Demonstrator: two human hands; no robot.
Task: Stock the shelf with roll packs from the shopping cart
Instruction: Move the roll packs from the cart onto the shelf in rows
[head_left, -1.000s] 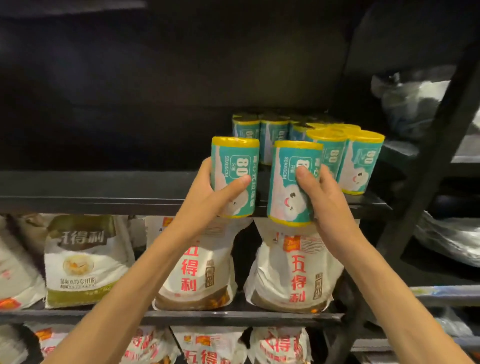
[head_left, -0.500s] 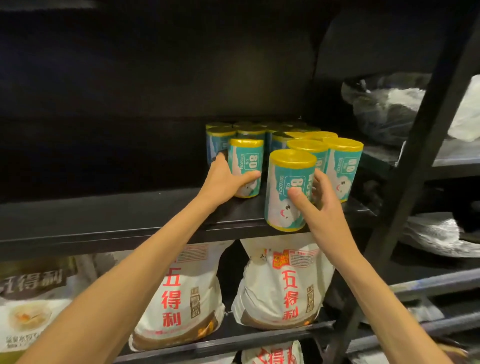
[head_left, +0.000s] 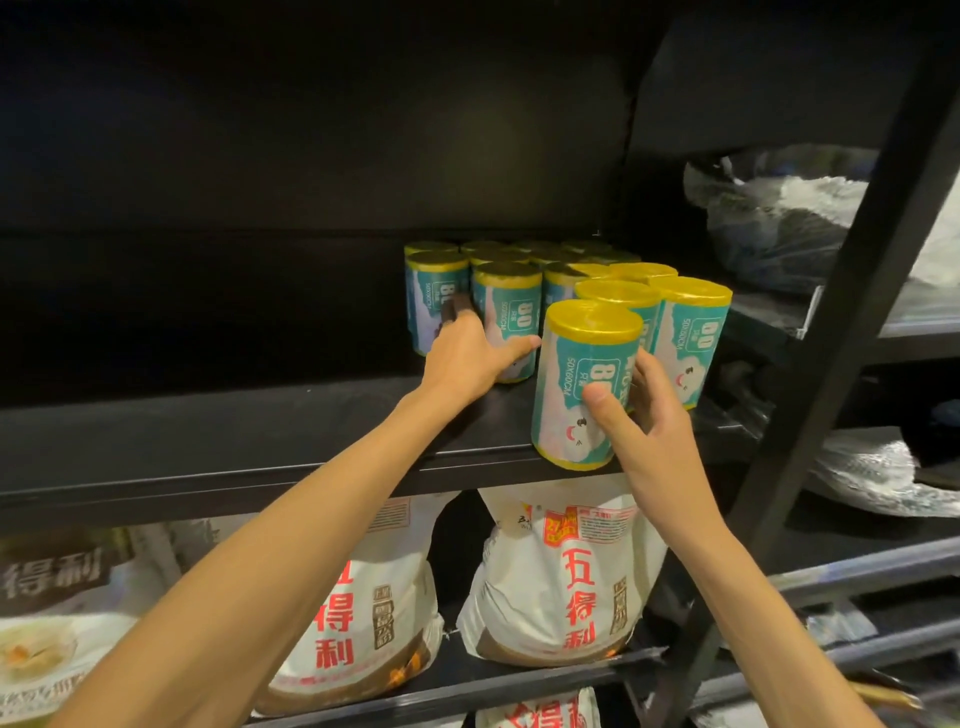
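On the dark upper shelf (head_left: 260, 431), toward its right end, a cluster of teal-and-white roll packs with yellow tops (head_left: 550, 265) stands upright in close rows, running back into the shadow. The left hand (head_left: 465, 358) reaches in over the shelf board and grips a roll pack (head_left: 506, 312) in the front-left part of the cluster: the thumb lies across the pack's lower front, pointing right, while the fingers wrap round its left side, their tips dark against the neighbouring pack just behind. That pack stands upright on the board, touching its neighbours. The right hand (head_left: 639, 410) holds a second roll pack, the nearest roll pack (head_left: 584, 384), at the very front edge of the shelf; the thumb presses on the label's face and the fingers curl round the right side, between this pack and the ones just behind it. This pack stands slightly tilted, its base at the shelf lip; whether the base rests fully on the board cannot be told. It sits just in front of two other yellow-topped packs and well right of the left hand's pack. Both forearms are bare and stretch up from the lower edge of the view. On the shelf below, white flour bags (head_left: 561, 582) with red characters stand side by side. To the right, a black slanted upright (head_left: 852, 332) frames a neighbouring rack holding crumpled plastic wrapping (head_left: 789, 208).
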